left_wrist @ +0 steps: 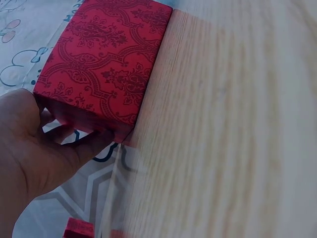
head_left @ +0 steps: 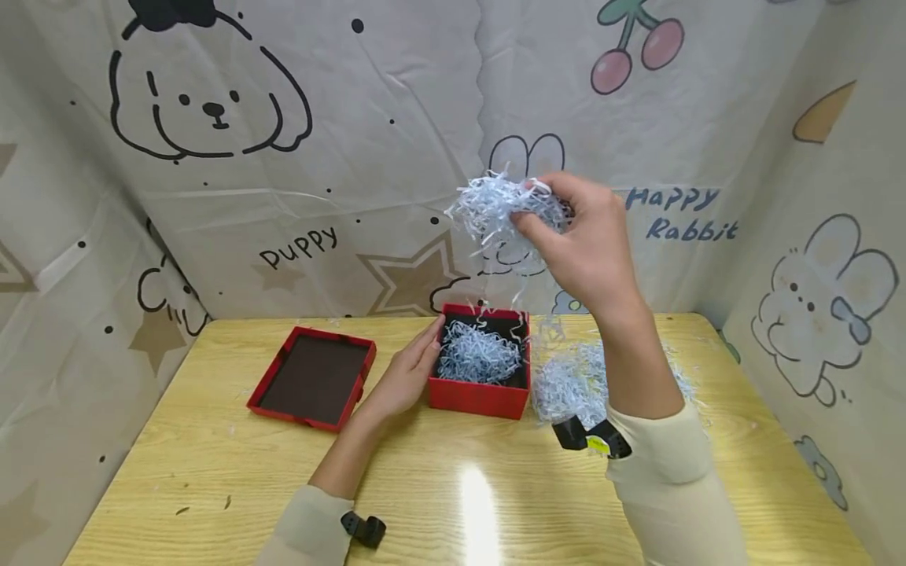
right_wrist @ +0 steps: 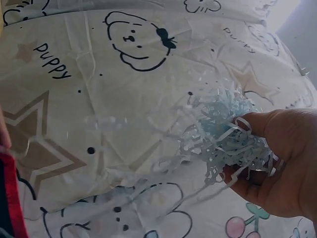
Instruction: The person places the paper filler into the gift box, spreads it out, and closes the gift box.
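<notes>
High above the table, my right hand (head_left: 591, 244) pinches a clump of pale blue shredded paper (head_left: 499, 206) between thumb and fingers. Loose strands dangle from the clump (right_wrist: 225, 134) in the right wrist view. Below it stands an open red box (head_left: 477, 399) with a dark inside, partly filled by a wad of the same shredded paper (head_left: 477, 354). My left hand (head_left: 406, 373) rests against the box's left side with its fingers extended. The left wrist view shows the dark pattern on the red box (left_wrist: 104, 59) and the fingers of the left hand (left_wrist: 54, 153) touching its side.
The red box lid (head_left: 311, 377) lies inside up to the left of the box. A loose heap of shredded paper (head_left: 569, 385) is spread to the right, partly behind my right forearm. A printed cloth (head_left: 396, 157) hangs along the back and sides of the wooden table (head_left: 425, 487).
</notes>
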Demonstrator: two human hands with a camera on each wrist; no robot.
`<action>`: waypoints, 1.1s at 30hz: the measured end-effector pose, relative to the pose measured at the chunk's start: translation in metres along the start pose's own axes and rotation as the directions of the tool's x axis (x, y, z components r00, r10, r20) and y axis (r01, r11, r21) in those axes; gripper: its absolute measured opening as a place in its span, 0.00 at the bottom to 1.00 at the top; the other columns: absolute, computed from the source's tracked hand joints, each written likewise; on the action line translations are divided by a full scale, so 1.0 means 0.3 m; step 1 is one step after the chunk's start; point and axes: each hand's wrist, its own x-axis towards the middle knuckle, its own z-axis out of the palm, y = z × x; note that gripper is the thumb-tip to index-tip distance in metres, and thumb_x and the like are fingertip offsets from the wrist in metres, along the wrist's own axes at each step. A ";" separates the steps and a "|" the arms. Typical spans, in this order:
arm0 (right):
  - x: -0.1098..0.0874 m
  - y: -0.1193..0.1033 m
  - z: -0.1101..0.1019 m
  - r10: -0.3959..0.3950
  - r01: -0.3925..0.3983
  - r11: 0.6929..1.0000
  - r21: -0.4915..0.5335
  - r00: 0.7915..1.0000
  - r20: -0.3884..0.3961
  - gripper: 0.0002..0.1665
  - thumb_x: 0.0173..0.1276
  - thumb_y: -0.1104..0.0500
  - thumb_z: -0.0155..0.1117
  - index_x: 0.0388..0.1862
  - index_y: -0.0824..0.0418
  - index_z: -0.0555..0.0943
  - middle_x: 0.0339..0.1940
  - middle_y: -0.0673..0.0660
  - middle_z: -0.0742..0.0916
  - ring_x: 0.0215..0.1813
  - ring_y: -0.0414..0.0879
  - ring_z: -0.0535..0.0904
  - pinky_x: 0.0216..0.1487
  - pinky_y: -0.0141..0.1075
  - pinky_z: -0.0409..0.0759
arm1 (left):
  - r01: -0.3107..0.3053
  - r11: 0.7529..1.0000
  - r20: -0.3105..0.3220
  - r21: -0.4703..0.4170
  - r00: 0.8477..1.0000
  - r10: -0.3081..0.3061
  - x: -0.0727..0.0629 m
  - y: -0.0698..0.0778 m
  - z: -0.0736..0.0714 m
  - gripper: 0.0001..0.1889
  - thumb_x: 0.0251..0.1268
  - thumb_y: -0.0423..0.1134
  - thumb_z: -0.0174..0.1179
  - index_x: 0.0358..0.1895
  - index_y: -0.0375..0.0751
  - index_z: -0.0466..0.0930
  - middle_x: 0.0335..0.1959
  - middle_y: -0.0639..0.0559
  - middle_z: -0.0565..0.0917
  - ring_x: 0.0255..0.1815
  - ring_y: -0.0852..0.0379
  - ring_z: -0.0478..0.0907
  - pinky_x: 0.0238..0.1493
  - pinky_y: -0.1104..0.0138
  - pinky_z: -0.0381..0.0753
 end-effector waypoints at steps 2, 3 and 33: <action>-0.002 0.025 0.024 -0.001 0.000 1.000 0.013 1.000 0.025 0.10 0.70 0.66 0.73 0.48 0.64 0.90 0.41 0.58 0.90 0.38 0.45 0.79 0.36 0.28 0.79 | 0.001 1.000 -0.003 -0.001 1.000 -0.001 -0.001 0.000 0.003 0.28 0.90 0.39 0.42 0.86 0.46 0.55 0.86 0.51 0.58 0.84 0.47 0.57 0.84 0.51 0.54; -0.006 0.042 0.036 0.003 -0.003 1.000 0.015 0.999 0.039 0.10 0.70 0.66 0.73 0.49 0.65 0.90 0.42 0.58 0.91 0.38 0.46 0.79 0.36 0.28 0.78 | -0.002 1.000 -0.005 -0.003 1.000 0.002 -0.001 0.000 0.005 0.28 0.90 0.39 0.42 0.86 0.45 0.55 0.86 0.50 0.58 0.85 0.47 0.57 0.84 0.50 0.54; -0.312 0.409 0.222 0.232 -0.222 0.972 -0.072 0.885 0.404 0.27 0.69 0.53 0.78 0.65 0.57 0.85 0.66 0.57 0.85 0.68 0.57 0.78 0.66 0.56 0.80 | 0.023 1.000 0.009 0.006 1.000 -0.023 0.002 -0.006 -0.003 0.29 0.90 0.42 0.42 0.87 0.49 0.53 0.86 0.54 0.57 0.86 0.51 0.54 0.84 0.53 0.53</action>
